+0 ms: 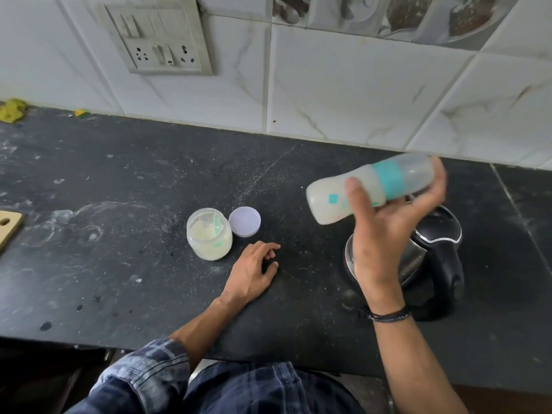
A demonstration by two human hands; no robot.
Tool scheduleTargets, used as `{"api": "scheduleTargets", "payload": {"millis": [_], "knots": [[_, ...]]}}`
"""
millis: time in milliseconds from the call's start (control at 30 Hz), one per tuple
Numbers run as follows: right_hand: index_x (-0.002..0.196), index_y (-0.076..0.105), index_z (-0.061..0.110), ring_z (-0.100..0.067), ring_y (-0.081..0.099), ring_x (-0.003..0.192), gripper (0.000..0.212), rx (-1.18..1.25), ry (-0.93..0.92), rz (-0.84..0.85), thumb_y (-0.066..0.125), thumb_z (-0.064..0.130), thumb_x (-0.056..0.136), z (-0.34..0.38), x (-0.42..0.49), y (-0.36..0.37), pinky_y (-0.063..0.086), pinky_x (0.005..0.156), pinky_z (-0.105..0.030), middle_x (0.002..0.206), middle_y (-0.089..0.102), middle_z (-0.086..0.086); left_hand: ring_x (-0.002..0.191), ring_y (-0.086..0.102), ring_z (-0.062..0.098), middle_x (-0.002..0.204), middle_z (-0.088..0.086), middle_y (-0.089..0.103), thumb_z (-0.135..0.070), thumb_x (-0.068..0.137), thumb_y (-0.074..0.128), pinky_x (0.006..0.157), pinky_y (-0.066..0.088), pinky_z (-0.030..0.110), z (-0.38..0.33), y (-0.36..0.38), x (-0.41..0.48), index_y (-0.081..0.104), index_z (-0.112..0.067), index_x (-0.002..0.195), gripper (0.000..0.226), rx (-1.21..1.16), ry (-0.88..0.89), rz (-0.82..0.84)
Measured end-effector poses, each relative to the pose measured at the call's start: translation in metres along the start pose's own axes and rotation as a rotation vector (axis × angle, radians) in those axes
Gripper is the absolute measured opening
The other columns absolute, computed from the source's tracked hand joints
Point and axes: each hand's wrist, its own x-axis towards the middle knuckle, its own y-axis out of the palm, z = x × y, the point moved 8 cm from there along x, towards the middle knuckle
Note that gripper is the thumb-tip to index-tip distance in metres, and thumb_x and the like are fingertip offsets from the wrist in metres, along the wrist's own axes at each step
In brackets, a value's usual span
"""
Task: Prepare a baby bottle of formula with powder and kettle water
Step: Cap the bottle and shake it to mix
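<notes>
My right hand (385,234) grips a capped baby bottle (328,198) with a teal collar, held tilted almost on its side above the counter, milky liquid inside. Right under that hand stands a black and steel electric kettle (439,258) with its lid down. An open clear jar of pale formula powder (209,234), a teal scoop inside it, stands mid-counter with its lilac lid (245,221) lying beside it to the right. My left hand (254,270) rests on the dark counter just right of the jar, fingers loosely curled, holding nothing.
The dark stone counter (119,264) is dusted with white powder marks. A wooden board corner (9,228) pokes in at the left edge. A yellow cloth (12,109) lies at the back left. A switch and socket panel (158,40) sits on the tiled wall.
</notes>
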Motion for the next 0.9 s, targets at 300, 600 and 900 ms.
{"api": "scheduleTargets", "payload": {"millis": [300, 600, 900], "knots": [[0.156, 0.015, 0.020, -0.011, 0.066, 0.115, 0.097, -0.044, 0.002, 0.035, 0.085, 0.014, 0.089, 0.001, 0.000, -0.005, 0.058, 0.094, -0.031, 0.142, 0.047, -0.001, 0.095, 0.053, 0.008, 0.100, -0.014, 0.058, -0.020, 0.093, 0.067, 0.085, 0.052, 0.031, 0.001, 0.001, 0.000, 0.064, -0.025, 0.126, 0.034, -0.013, -0.010, -0.008], [0.157, 0.014, 0.017, -0.005, 0.068, 0.107, 0.096, -0.044, 0.109, 0.120, 0.082, 0.011, 0.090, -0.012, 0.003, -0.002, 0.058, 0.091, -0.027, 0.129, 0.065, 0.022, 0.095, 0.052, 0.005, 0.101, -0.015, 0.057, -0.021, 0.093, 0.067, 0.085, 0.052, 0.031, 0.001, 0.001, -0.001, 0.064, -0.027, 0.127, 0.035, -0.004, -0.016, -0.001], [0.155, 0.020, 0.021, -0.015, 0.067, 0.112, 0.095, -0.069, 0.104, 0.138, 0.085, 0.007, 0.087, -0.007, 0.005, 0.002, 0.058, 0.094, -0.035, 0.144, 0.054, -0.001, 0.095, 0.051, 0.005, 0.101, -0.016, 0.057, -0.022, 0.093, 0.066, 0.084, 0.052, 0.031, 0.001, 0.001, -0.001, 0.063, -0.027, 0.127, 0.035, 0.001, -0.008, -0.004]]}}
